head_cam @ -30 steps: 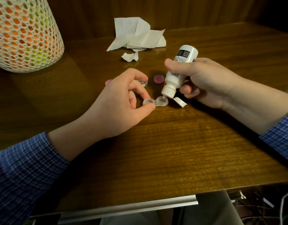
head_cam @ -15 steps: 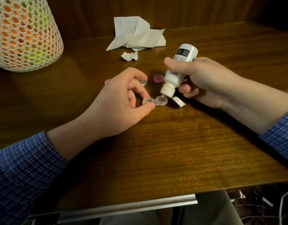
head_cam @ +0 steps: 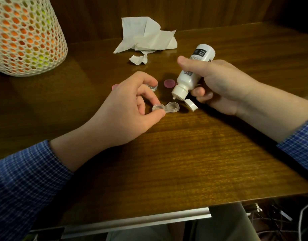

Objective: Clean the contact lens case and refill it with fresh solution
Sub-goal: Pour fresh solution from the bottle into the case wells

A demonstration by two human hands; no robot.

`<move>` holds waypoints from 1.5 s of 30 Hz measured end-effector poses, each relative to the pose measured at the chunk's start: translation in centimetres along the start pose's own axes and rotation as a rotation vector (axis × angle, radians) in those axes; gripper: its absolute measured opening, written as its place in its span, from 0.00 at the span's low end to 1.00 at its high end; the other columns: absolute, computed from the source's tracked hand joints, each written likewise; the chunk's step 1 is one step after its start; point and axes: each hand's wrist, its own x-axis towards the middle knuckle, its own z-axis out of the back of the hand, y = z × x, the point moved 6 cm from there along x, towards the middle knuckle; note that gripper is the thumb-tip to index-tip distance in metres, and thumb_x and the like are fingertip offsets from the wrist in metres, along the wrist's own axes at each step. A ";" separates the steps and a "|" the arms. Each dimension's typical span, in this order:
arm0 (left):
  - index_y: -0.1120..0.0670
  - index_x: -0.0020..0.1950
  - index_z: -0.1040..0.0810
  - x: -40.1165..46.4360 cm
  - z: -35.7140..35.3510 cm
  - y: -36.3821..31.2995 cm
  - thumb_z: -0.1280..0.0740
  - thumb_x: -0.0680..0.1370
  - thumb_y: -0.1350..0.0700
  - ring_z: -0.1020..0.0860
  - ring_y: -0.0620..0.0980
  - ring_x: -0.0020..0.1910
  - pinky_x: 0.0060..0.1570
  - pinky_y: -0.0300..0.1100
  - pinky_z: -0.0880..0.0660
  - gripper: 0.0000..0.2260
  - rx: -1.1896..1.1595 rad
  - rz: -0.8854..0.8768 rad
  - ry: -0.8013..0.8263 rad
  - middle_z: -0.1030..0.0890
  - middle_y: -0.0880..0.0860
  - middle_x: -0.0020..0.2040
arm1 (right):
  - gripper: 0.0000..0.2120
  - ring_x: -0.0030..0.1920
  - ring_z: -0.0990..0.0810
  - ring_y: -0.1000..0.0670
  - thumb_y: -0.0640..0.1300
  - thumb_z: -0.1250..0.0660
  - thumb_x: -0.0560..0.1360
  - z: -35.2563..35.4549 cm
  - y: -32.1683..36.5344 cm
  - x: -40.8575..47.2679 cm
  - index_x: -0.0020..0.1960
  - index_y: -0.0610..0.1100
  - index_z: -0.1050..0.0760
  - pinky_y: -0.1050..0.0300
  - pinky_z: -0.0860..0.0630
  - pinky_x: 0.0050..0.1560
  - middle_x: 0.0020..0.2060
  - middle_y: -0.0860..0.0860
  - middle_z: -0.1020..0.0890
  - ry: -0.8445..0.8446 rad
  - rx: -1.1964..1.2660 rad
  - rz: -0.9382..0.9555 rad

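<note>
A clear two-well contact lens case [head_cam: 167,107] lies on the brown wooden table [head_cam: 184,153]. My left hand [head_cam: 130,110] pinches its left well between thumb and fingers. My right hand [head_cam: 219,86] grips a white solution bottle [head_cam: 193,72], tipped nozzle-down, with its flip cap hanging open. The nozzle hovers a little above and behind the right well, not touching it. A pink lid [head_cam: 169,83] lies behind the case. A second pink lid [head_cam: 115,86] peeks out from behind my left hand.
Crumpled white tissue [head_cam: 146,37] and a small torn scrap [head_cam: 139,59] lie at the back of the table. A white mesh lamp [head_cam: 22,35] glowing orange stands at the back left. A small clear object [head_cam: 154,87] sits behind my left fingers. Cables hang below the table's front right.
The bottle's nozzle has lifted away from the right well of the case, where it rested a moment ago. My left hand has kept its pinch on the case.
</note>
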 end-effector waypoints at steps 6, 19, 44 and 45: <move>0.54 0.68 0.27 -0.1 0.0 0.1 0.24 0.73 0.53 0.22 0.44 0.30 0.34 0.27 0.28 0.26 -0.007 0.009 0.005 0.16 0.45 0.46 | 0.15 0.24 0.31 0.58 0.53 0.29 0.78 -0.4 0.1 -0.2 0.54 0.43 0.27 0.69 0.37 0.20 0.31 0.53 0.15 0.013 -0.082 0.034; 0.55 0.68 0.27 0.0 0.0 0.0 0.24 0.74 0.54 0.22 0.45 0.29 0.31 0.31 0.26 0.26 -0.008 0.000 0.000 0.16 0.45 0.47 | 0.14 0.24 0.31 0.58 0.52 0.29 0.78 -0.2 0.0 -0.1 0.54 0.44 0.28 0.69 0.38 0.20 0.30 0.53 0.16 -0.002 -0.061 0.020; 0.55 0.68 0.27 0.0 0.0 0.1 0.23 0.73 0.55 0.22 0.44 0.29 0.32 0.30 0.26 0.26 -0.027 0.005 0.013 0.16 0.45 0.46 | 0.16 0.23 0.32 0.59 0.54 0.28 0.77 0.2 -0.1 0.1 0.54 0.44 0.27 0.70 0.38 0.19 0.29 0.53 0.17 -0.029 0.037 -0.024; 0.55 0.68 0.27 -0.1 0.0 0.1 0.23 0.73 0.55 0.22 0.45 0.29 0.32 0.30 0.26 0.26 -0.027 0.001 0.015 0.16 0.45 0.46 | 0.16 0.23 0.32 0.59 0.54 0.28 0.77 0.3 -0.1 0.2 0.55 0.44 0.27 0.70 0.38 0.19 0.32 0.52 0.18 -0.036 0.049 -0.030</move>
